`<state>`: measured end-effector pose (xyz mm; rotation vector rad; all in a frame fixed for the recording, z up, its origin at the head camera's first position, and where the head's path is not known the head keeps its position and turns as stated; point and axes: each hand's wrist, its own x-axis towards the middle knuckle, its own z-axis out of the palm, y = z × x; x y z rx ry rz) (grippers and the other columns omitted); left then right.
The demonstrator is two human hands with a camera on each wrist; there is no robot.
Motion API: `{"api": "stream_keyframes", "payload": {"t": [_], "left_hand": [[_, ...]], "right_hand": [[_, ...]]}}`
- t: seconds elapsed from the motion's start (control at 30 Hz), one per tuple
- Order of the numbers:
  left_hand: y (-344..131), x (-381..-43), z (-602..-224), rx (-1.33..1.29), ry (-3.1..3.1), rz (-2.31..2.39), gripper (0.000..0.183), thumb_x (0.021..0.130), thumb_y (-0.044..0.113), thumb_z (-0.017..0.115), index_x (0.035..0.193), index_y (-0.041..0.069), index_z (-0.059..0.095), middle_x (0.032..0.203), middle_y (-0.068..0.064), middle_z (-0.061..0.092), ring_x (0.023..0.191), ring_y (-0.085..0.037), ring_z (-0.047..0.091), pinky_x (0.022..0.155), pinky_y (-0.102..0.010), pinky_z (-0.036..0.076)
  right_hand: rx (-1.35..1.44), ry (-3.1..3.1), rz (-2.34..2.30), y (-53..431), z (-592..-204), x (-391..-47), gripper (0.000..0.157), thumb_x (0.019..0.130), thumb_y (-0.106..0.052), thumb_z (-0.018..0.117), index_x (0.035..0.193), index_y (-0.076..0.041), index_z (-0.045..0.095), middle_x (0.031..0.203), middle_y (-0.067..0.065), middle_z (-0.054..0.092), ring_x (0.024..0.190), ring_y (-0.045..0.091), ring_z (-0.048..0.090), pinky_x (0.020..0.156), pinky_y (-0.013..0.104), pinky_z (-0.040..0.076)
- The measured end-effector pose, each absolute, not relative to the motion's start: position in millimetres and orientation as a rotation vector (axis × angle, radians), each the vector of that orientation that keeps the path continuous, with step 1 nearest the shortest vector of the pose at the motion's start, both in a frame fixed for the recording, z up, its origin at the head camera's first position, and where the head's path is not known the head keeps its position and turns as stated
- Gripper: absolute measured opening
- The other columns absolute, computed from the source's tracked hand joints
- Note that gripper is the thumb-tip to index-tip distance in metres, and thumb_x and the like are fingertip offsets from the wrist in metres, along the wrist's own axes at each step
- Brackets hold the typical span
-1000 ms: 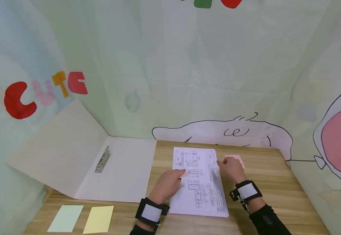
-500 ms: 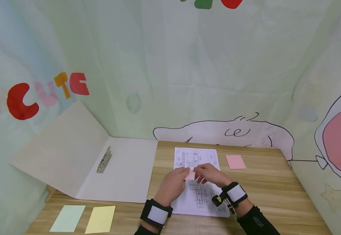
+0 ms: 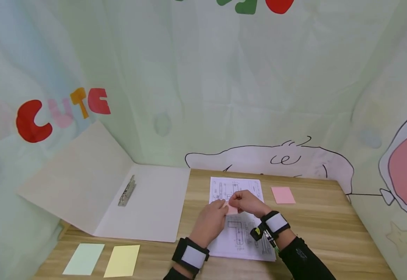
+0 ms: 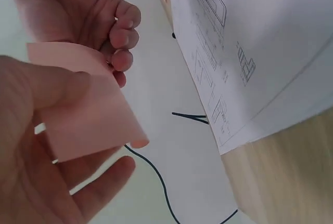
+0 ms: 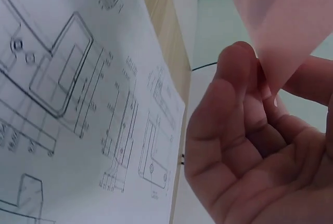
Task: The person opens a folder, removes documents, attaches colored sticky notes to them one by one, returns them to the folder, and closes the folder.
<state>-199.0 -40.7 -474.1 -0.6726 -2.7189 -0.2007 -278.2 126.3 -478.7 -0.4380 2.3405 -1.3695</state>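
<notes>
Pink sticky note: the held one (image 3: 232, 210) is raised between the two hands, over the middle of the printed drawing sheet (image 3: 236, 237).
Left hand: this one (image 3: 208, 222) pinches the note, thumb flat across its face with the fingers behind, plain in the left wrist view.
Right hand: just beside it, this one (image 3: 249, 203) has curled fingers at the note's far edge; it looks like a pinch, though the contact is partly covered.
Curl: only the left wrist view shows one corner of the note rolled over; from the head it is a small pale patch.
Corner: the right wrist view has another corner pointing down among the right fingers, the top of the note cut off by the frame.
Drawing: L-shaped parts and dimension lines show up close from the right wrist; the lettering is too small to read, and from the head the hands cover the sheet's middle.
Second pink note: flat on the table (image 3: 315, 221), right of the sheet (image 3: 283, 195).
Folder: open at left (image 3: 154, 206), metal clip (image 3: 127, 190) inside.
Near edge: mint-green note (image 3: 83, 259) and yellow note (image 3: 121, 261), side by side, apart.
</notes>
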Motion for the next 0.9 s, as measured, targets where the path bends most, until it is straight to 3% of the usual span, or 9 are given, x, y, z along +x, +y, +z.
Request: {"api": "stream_keyframes", "payload": {"t": [0.13,0.43,0.6,0.9], "left_hand": [[-39,-209,-472,-0.614,-2.812,-0.084,0.017,0.088,0.014,0.065,0.101,0.007,0.072,0.117,-0.009,0.063,0.108,-0.022,0.058,0.088,-0.034,0.047],[-33,-231,-476,-0.511,-2.777,0.175,0.009,0.087,0.016,0.066,0.084,0.01,0.072,0.079,-0.004,0.062,0.072,-0.017,0.058,0.056,-0.029,0.048],[-26,-241,-487,-0.452,-2.771,0.222,0.015,0.088,0.015,0.063,0.076,0.009,0.071,0.069,-0.004,0.061,0.063,-0.016,0.058,0.05,-0.029,0.048],[-24,-254,-507,-0.431,-2.692,0.316,0.017,0.086,0.015,0.063,0.071,0.01,0.07,0.067,-0.004,0.059,0.059,-0.014,0.058,0.047,-0.028,0.047]], "right_hand": [[-0.389,2.382,-1.358,125,-480,-291,0.011,0.092,-0.013,0.059,0.09,-0.004,0.066,0.084,0.004,0.062,0.071,0.019,0.055,0.066,0.031,0.049],[-0.306,2.451,-1.348,115,-491,-317,0.01,0.091,-0.011,0.06,0.092,-0.002,0.065,0.082,0.006,0.061,0.073,0.019,0.055,0.064,0.03,0.048],[-0.232,2.479,-1.307,113,-499,-328,0.011,0.091,-0.013,0.061,0.091,-0.004,0.066,0.081,0.006,0.06,0.074,0.02,0.054,0.064,0.028,0.045],[-0.251,2.646,-1.197,105,-507,-340,0.01,0.089,-0.011,0.063,0.091,-0.003,0.07,0.078,0.004,0.062,0.07,0.018,0.054,0.059,0.026,0.043]]}}
